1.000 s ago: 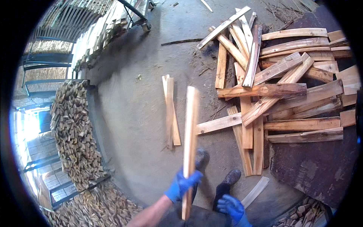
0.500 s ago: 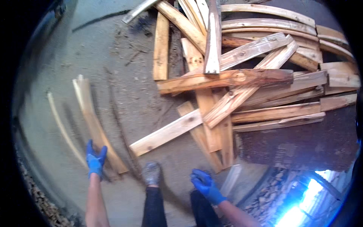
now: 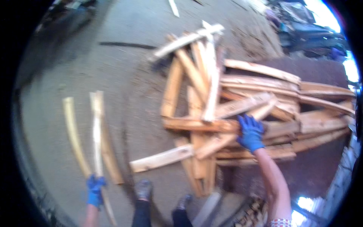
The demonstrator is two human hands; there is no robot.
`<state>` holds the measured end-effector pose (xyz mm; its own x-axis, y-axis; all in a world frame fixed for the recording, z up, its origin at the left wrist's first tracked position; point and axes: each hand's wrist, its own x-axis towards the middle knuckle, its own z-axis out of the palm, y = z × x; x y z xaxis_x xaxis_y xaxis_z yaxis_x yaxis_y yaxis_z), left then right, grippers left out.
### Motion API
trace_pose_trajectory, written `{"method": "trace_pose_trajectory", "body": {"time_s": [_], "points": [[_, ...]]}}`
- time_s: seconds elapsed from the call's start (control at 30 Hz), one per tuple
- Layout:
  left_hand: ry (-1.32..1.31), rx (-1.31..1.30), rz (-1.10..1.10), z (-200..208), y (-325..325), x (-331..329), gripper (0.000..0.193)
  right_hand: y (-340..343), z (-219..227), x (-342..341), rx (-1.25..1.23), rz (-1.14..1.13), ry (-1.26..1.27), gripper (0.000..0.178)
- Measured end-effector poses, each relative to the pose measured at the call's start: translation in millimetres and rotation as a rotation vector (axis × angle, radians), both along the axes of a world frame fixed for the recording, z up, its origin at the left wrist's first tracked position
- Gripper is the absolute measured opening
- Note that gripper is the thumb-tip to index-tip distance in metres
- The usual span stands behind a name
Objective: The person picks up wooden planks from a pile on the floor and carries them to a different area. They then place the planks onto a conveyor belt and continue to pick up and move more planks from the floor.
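Observation:
My left hand (image 3: 94,188), in a blue glove, is closed around the near end of a long pale wooden slat (image 3: 96,128) that lies along the concrete floor. Two similar slats (image 3: 72,132) lie beside it, one on each side. My right hand (image 3: 250,132), also gloved in blue, reaches out over a loose pile of wooden planks (image 3: 211,94). Its fingers are spread and rest on a reddish plank (image 3: 189,124) lying crosswise in the pile. It grips nothing that I can see.
My two shoes (image 3: 143,189) stand between the slats and the pile. A single pale plank (image 3: 160,159) sticks out of the pile toward my feet. A dark mat (image 3: 314,174) lies under the pile's right side. Stacked wood scraps (image 3: 253,213) sit at the lower right.
My right hand has gone from down by my feet up onto the plank pile. My left hand has taken hold of a slat end on the floor. The view has turned toward the pile.

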<state>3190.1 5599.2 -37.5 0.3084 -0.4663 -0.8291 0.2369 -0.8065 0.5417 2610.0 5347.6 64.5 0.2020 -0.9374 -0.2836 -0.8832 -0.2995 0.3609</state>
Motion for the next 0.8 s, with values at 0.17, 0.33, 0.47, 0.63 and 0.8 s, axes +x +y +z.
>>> {"method": "trace_pose_trajectory", "body": {"time_s": [0.17,0.33,0.47,0.63,0.8], "points": [[0.257,0.013,0.047,90,-3,-53,0.024,21,-39,-70,-0.262,0.091,0.048,0.025],[0.063,-0.109,-0.085,211,-35,-24,0.035,52,21,27,0.540,-0.460,0.037,0.047],[-0.293,-0.332,-0.157,266,-144,20,0.023,223,-44,-39,0.481,-0.682,-0.688,0.043],[-1.038,-0.612,-0.368,390,-336,111,0.011,267,112,63,0.789,-1.203,-1.062,0.058],[-0.517,-0.793,-0.506,337,-368,66,0.010,316,164,92,0.763,-1.557,-1.307,0.064]]}}
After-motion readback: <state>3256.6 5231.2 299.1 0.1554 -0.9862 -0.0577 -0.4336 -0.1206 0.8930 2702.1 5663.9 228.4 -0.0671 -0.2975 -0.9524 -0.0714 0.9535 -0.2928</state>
